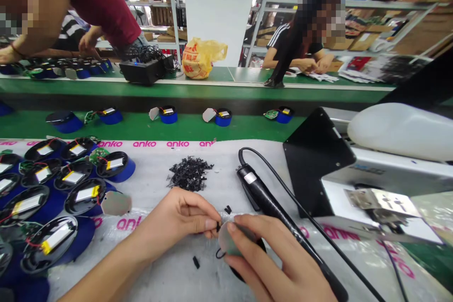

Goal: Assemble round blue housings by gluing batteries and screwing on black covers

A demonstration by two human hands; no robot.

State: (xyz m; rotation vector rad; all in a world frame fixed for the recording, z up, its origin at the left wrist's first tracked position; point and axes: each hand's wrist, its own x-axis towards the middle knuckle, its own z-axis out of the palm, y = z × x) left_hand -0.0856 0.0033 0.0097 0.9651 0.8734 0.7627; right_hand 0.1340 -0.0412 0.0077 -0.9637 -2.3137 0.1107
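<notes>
My left hand (179,214) is closed, pinching a small black piece (218,226) between thumb and fingertips. Close beside it, my right hand (269,250) grips a rounded grey-green circuit board (230,240) at its edge. Under that hand shows part of a dark round housing (239,274), mostly hidden by my fingers. A thin black loop (220,254) hangs at the board's left edge. Loose black pieces (196,262) lie on the white sheet near my hands. Further back is a pile of small black pieces (189,173).
Blue round housings (120,170) with batteries crowd the left side. A black handheld tool (283,212) with a cable lies at right, beside a metal machine (371,184). More housings (222,117) stand along the green belt (191,127). Co-workers sit and lean across the far bench.
</notes>
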